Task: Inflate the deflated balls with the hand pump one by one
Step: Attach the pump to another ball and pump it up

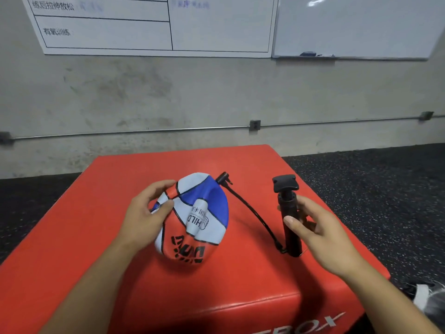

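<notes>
Red vinyl covers the padded box under both forearms, the biggest thing here. On it, under the left hand, lies the collapsed ball, red, white and blue, deeply folded in; the left fingers pinch its near-left edge. Just right of the ball, the black hand pump stands upright against the right hand, whose fingers are loosely curled beside the barrel; whether they actually grasp it I cannot tell. The hose arcs from the pump's foot to the far side of the ball, its nozzle apparently free. Judged step: preparing the ball. Next, find the valve and seat the needle.
</notes>
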Available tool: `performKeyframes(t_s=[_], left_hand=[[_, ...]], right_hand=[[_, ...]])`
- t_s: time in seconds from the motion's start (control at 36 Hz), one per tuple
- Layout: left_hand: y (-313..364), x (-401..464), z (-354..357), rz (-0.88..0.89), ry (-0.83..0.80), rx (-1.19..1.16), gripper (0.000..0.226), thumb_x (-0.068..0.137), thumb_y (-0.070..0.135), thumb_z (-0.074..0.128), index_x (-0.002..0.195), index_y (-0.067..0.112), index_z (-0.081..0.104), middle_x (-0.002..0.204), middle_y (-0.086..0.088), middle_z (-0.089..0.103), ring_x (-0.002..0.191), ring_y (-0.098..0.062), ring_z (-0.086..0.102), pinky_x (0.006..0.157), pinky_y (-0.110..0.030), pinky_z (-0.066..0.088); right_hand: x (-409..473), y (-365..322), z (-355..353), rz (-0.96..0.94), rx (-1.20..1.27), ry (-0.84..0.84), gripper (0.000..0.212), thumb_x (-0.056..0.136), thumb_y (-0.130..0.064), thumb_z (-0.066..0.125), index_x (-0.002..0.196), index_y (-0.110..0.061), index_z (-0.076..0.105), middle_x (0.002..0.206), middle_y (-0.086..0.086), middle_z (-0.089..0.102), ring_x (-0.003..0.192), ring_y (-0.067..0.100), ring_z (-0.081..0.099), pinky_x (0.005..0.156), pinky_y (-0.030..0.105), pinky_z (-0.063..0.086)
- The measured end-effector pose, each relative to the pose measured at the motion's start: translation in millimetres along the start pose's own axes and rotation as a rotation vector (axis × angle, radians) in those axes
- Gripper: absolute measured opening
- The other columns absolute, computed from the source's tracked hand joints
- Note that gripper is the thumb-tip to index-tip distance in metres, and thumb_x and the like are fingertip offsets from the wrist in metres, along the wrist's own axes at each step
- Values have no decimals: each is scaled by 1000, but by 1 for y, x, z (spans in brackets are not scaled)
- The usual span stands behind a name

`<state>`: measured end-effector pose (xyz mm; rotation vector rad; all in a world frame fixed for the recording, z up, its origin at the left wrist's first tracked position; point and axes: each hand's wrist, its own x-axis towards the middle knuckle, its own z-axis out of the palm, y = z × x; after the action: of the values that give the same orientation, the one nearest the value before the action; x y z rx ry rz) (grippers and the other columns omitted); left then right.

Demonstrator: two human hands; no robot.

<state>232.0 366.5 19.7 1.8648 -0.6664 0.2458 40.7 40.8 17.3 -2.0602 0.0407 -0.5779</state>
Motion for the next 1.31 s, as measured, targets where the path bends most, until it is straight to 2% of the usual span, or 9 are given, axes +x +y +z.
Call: performKeyframes(t_s=[0.17,0.28,0.36,0.47,0.58,0.75,0.92,1.0,1.31], left_hand=[[-30,-2,11,-58,-139,257,51,94,-8,63,131,27,70,134,3,57,127,-4,51,119,-31,35],[-24,-4,18,-28,-140,210,23,102,32,64,123,31,73,131,7,51,122,19,42,112,-9,29],[-15,-8,24,6,-126,227,46,89,68,52,115,38,76,128,17,56,127,1,48,114,-28,35],[-1,-13,29,6,-145,326,37,72,84,57,99,60,65,114,29,62,124,0,48,109,-36,31],[9,-10,26,-18,-139,329,33,63,79,56,91,62,62,101,31,64,115,2,48,108,-34,26],[10,-10,16,-6,-161,356,57,75,49,46,126,45,71,99,32,56,110,-4,54,112,-45,34],[-2,-10,13,44,-52,442,59,76,16,42,119,41,73,102,27,64,111,-10,56,101,-38,29],[-4,-9,19,44,-48,465,57,80,16,39,119,38,74,114,23,68,118,-12,57,100,-34,26],[7,-11,36,83,-58,347,50,87,22,45,129,34,70,130,21,65,125,-10,55,106,-36,36]], right_hand=[[2,1,7,27,-52,-30,41,100,-8,68,131,-34,64,120,-9,72,105,25,63,99,54,50],[1,-1,13,30,-43,-37,41,99,-8,68,129,-36,64,115,-7,73,102,27,62,95,55,51],[0,-4,16,39,-34,-44,40,99,-8,68,128,-34,65,116,-8,73,103,24,63,97,52,51],[-2,-6,16,39,-30,-37,39,99,-8,68,129,-32,64,117,-10,73,102,16,63,97,47,51],[-3,-4,15,47,-26,-26,39,99,-9,68,129,-33,64,114,-8,73,102,17,63,98,47,50],[-5,6,14,54,-32,-35,39,100,-11,68,128,-37,64,113,-2,72,106,26,62,96,55,51],[-7,14,12,80,-47,-48,36,100,-7,67,124,-34,63,108,-3,71,95,27,59,86,52,52],[-8,20,12,118,-73,-70,34,101,-12,67,120,-38,60,110,5,71,92,41,58,81,54,52],[-5,13,3,71,-131,154,25,88,-21,82,99,-32,63,91,-16,68,69,12,53,73,36,47]])
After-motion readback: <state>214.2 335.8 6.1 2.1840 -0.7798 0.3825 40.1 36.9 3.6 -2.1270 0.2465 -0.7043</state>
